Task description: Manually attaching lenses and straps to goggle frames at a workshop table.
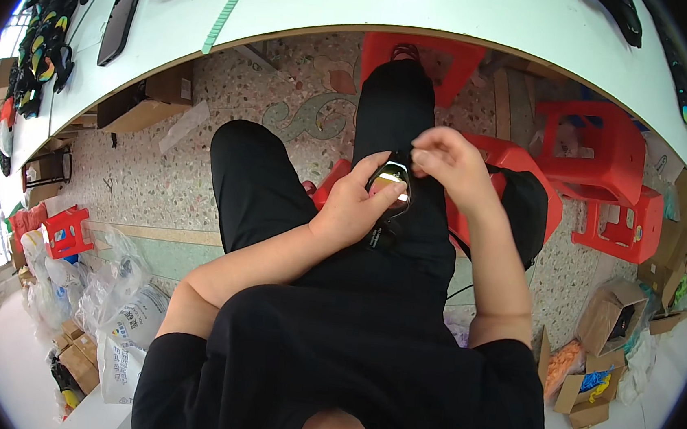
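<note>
Over my thighs, a pair of goggles [398, 173] with shiny mirrored lenses and a black frame lies tilted in my left hand [350, 207]. The left thumb presses on a lens and the fingers wrap behind it. At the far end of the goggles is my right hand [450, 165], its fingers curled and thumb and fingertips pinched together. Whatever is between those fingertips is too small or hidden to make out. A dark piece hangs below the goggles against my black trousers.
A white table [321, 4] curves ahead, bearing piled goggles [45, 33] at the left, a dark phone [119, 27] and a green strip [232, 7]. Red stools [595, 142] stand at the right. Plastic bags [125, 326] lie at lower left, open cardboard boxes [593, 392] at lower right.
</note>
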